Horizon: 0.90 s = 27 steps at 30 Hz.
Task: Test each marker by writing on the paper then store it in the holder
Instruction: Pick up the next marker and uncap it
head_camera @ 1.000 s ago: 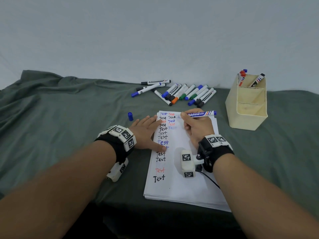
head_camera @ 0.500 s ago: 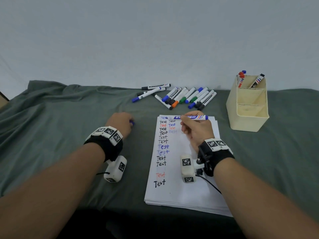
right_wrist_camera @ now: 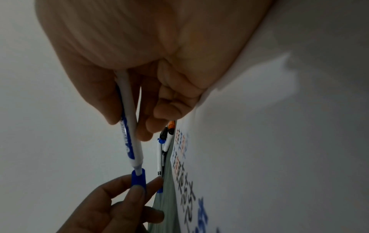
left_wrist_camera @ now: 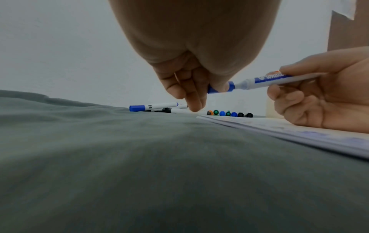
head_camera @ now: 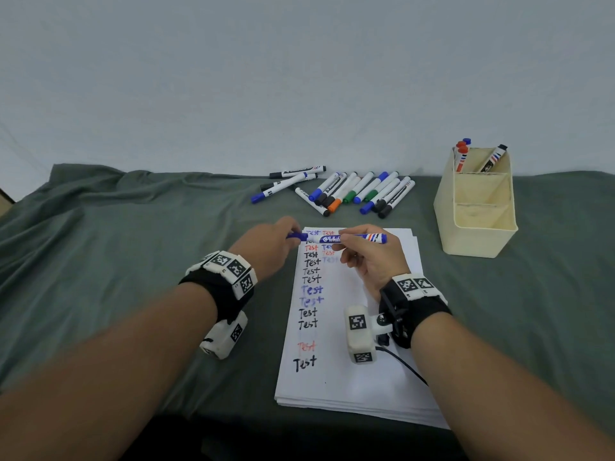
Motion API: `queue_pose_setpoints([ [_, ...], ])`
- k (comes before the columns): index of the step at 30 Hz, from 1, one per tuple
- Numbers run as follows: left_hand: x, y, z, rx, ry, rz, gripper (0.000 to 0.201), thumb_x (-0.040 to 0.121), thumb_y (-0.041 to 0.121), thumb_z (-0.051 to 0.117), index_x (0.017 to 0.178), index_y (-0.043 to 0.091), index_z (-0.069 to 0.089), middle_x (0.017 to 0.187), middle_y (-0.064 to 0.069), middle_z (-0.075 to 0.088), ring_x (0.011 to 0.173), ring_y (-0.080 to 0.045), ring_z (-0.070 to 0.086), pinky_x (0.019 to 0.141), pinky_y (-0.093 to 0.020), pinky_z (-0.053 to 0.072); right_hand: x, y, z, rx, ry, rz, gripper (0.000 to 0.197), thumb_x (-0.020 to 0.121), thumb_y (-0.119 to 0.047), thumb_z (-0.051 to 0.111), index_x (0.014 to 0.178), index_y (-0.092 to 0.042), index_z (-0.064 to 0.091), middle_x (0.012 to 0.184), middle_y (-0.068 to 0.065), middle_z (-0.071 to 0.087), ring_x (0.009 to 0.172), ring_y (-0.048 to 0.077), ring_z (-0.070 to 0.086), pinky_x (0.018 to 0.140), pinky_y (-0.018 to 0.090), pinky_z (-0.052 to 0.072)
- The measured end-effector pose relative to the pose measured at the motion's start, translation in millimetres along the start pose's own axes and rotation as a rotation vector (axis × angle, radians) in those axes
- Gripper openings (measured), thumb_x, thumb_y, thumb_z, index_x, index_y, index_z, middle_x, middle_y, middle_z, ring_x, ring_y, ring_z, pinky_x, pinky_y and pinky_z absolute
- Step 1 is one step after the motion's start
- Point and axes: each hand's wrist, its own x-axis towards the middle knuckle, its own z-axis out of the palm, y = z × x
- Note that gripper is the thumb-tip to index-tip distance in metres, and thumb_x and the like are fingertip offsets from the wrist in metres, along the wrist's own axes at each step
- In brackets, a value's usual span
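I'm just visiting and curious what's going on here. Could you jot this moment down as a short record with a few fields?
Activity: capping a marker after testing
Right hand: holds the blue marker by its barrel, roughly level above the paper
Left hand: pinches the blue cap, which sits over the marker's tip
Paper: rows of "Test" in black, red and blue
Holder: a few markers in its far compartment
Loose markers: lie on the green cloth beyond the paper

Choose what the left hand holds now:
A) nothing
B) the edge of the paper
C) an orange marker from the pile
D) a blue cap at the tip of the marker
D: the left hand pinches the blue cap at the tip of the marker that the right hand grips.
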Motion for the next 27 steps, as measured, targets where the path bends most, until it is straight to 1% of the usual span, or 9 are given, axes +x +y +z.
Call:
queue_pose_setpoints([
  [6,0,5,1,-0.013,-0.015,0.034,0.021,0.101,0.035,0.047,0.121,0.029,0.051,0.111,0.001,0.066,0.09,-0.014,0.058,0.074,-0.029,0.044,0,2,0,-0.019,-0.039,-0.027,0.016,0.086,-0.004,0.072,0.08,-0.016,0.08,0.084,0.022,0.075,0.059,0.023,0.06,0.055,0.03,0.046],
  [12,-1,8,3,-0.016,-0.021,0.062,0.017,0.102,0.028,0.045,0.117,0.025,0.053,0.103,-0.001,0.066,0.09,-0.017,0.057,0.077,-0.033,0.045,-1,4,0,-0.043,-0.071,-0.04,0.009,0.082,-0.013,0.076,0.086,-0.02,0.081,0.086,0.019,0.076,0.063,0.022,0.063,0.057,0.028,0.048],
  [17,0,5,6,-0.012,0.022,0.092,0.015,0.101,0.025,0.045,0.114,0.022,0.054,0.093,0.0,0.063,0.077,-0.013,0.053,0.062,-0.028,0.035,-1,5,0,-0.095,-0.1,-0.041,0.01,0.085,-0.014,0.077,0.094,-0.018,0.078,0.087,0.014,0.077,0.066,0.018,0.068,0.059,0.024,0.053],
  [21,2,3,8,-0.062,0.034,0.072,0.013,0.1,0.029,0.048,0.113,0.027,0.052,0.099,0.0,0.064,0.087,-0.015,0.057,0.069,-0.028,0.039,0,5,0,-0.108,-0.109,-0.036,0.012,0.085,-0.018,0.077,0.097,-0.02,0.078,0.089,0.013,0.078,0.068,0.017,0.068,0.062,0.024,0.053],
  [22,2,3,9,-0.078,0.048,0.069,0.019,0.099,0.035,0.051,0.116,0.027,0.05,0.105,0.0,0.064,0.09,-0.015,0.057,0.072,-0.029,0.042,0,5,-1,-0.087,-0.105,-0.035,0.012,0.085,-0.016,0.076,0.096,-0.019,0.079,0.089,0.014,0.077,0.067,0.018,0.067,0.062,0.025,0.053],
  [23,2,4,11,-0.078,0.052,0.068,0.035,0.095,0.043,0.055,0.124,0.027,0.045,0.112,-0.002,0.062,0.097,-0.017,0.058,0.077,-0.031,0.045,0,6,-1,-0.063,-0.099,-0.036,0.012,0.086,-0.014,0.075,0.096,-0.019,0.079,0.089,0.016,0.077,0.066,0.018,0.065,0.061,0.026,0.052],
  [25,2,7,18,-0.013,-0.021,0.043,0.088,0.081,0.066,0.06,0.148,0.026,0.02,0.137,-0.007,0.052,0.123,-0.026,0.051,0.098,-0.042,0.044,2,6,-2,-0.03,-0.066,-0.039,0.014,0.087,-0.009,0.074,0.096,-0.018,0.08,0.087,0.019,0.075,0.066,0.021,0.061,0.06,0.028,0.05],
  [26,1,8,22,0.039,-0.106,0.019,0.109,0.074,0.077,0.058,0.153,0.029,0.001,0.153,-0.007,0.037,0.138,-0.027,0.039,0.11,-0.047,0.036,3,6,-2,-0.015,-0.043,-0.036,0.014,0.088,-0.007,0.073,0.095,-0.017,0.079,0.084,0.019,0.073,0.067,0.022,0.06,0.06,0.029,0.049],
  [27,1,8,26,0.096,-0.206,0.008,0.12,0.07,0.084,0.054,0.153,0.03,-0.014,0.163,-0.003,0.017,0.148,-0.025,0.022,0.117,-0.051,0.023,3,6,-1,0.012,-0.022,-0.027,0.014,0.09,-0.005,0.07,0.095,-0.015,0.078,0.081,0.018,0.071,0.066,0.022,0.058,0.06,0.029,0.047],
])
